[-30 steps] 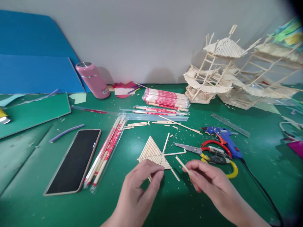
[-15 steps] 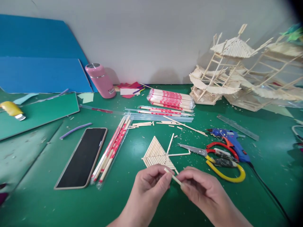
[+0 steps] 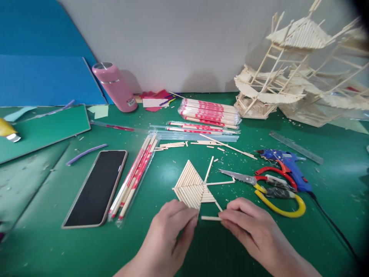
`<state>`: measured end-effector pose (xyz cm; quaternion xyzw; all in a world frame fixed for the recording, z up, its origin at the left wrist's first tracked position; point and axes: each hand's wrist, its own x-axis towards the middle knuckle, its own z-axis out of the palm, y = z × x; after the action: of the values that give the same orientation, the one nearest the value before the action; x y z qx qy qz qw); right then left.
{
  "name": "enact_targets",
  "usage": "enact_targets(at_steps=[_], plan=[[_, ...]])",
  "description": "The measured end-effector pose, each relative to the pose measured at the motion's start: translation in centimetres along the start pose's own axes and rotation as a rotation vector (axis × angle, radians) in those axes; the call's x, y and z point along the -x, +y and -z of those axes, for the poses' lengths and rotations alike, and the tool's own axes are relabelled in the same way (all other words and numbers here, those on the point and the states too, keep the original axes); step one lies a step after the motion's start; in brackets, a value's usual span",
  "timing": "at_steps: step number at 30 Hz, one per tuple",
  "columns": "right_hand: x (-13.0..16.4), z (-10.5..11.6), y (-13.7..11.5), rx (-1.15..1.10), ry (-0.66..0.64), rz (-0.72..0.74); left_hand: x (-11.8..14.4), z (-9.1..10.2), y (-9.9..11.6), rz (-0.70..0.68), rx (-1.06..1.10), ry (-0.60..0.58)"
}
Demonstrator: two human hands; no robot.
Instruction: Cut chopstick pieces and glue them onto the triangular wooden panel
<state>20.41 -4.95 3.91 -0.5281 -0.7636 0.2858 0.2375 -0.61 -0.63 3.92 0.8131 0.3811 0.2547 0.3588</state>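
Since half a second ago you have lowered the short stick (image 3: 211,218) from mid-air to the green mat (image 3: 43,238), and it has turned from slanted to level; your left hand (image 3: 170,231) has let go of it. That hand, fingers loosely curled and holding nothing, rests at the near edge of the triangular stick panel (image 3: 191,184); panel largely filled, near-right edge unfinished. Right hand (image 3: 248,227) pinches the stick's right end; long axis runs left-right, free end pointing at your left fingertips.
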Motion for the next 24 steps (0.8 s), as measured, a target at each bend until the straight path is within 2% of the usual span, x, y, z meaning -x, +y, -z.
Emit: enact_targets(at_steps=[7, 13, 24], plan=[[-0.3, -0.6, 1.2, 0.200, 0.080, -0.002, -1.4, -0.3, -1.0, 0.000, -0.254, 0.036], [-0.4, -0.8, 1.5, 0.250, 0.125, 0.011, -1.4, -1.5, -1.7, -0.025, -0.285, 0.045], [-0.9, -1.2, 1.8, 0.228, 0.179, 0.039, -1.5, -1.5, -1.9, -0.036, -0.251, 0.037]])
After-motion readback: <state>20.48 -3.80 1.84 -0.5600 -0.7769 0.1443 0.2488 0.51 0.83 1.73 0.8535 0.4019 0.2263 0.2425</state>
